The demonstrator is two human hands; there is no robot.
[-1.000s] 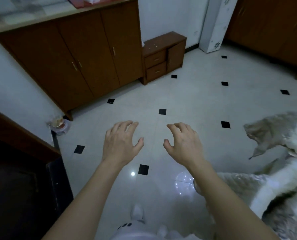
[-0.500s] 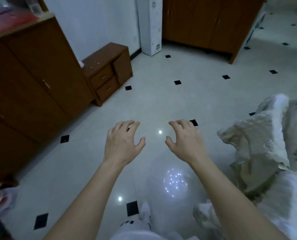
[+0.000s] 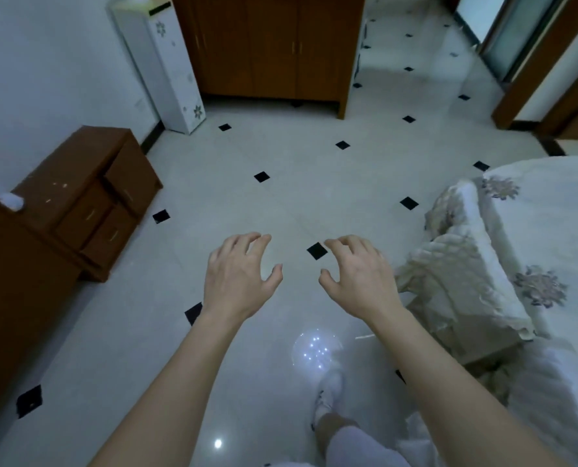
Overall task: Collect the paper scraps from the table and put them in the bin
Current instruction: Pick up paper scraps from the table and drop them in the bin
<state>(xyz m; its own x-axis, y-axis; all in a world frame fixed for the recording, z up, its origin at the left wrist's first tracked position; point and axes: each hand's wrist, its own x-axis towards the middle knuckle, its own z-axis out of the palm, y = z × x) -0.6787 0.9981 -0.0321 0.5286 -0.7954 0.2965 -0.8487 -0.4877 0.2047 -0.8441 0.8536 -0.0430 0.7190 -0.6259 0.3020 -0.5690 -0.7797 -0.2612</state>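
- Far left: a tall brown wooden cabinet (image 3: 7,298) fills the lower left edge; a small white object (image 3: 11,201) rests at its top corner, too blurred to identify.
- Beside it, against the white wall (image 3: 44,62), stands a low brown bedside cabinet (image 3: 88,200) with two drawers and a side door; pale specks mark its top.
- Upper left: a narrow white tower unit (image 3: 166,62) with flower motifs stands upright on the floor, near the wall corner.
- Top centre: a brown wooden wardrobe (image 3: 270,45) with closed doors stands just right of the tower unit.
- Floor (image 3: 297,183): glossy pale tiles with small black diamond insets (image 3: 261,176); a cluster of light reflections (image 3: 316,348) shows between the forearms.
- Left hand (image 3: 237,278): held in the air over the floor, palm down, fingers spread and curled, holding nothing.
- Right hand (image 3: 358,278): near the left hand but apart from it, same posture, fingers spread and curled, holding nothing.
- Bottom centre: one leg in pale clothing with a white shoe (image 3: 329,389) on the tiles.
- Right: a bed with a cream quilted cover (image 3: 533,251) bearing flower motifs; a rumpled fold (image 3: 456,274) hangs over its near corner toward the floor.
- Upper right: a brown door frame (image 3: 543,55) and a pale opening beyond it.
- Task items: paper scraps, table and bin lie outside this view; their position cannot be told.
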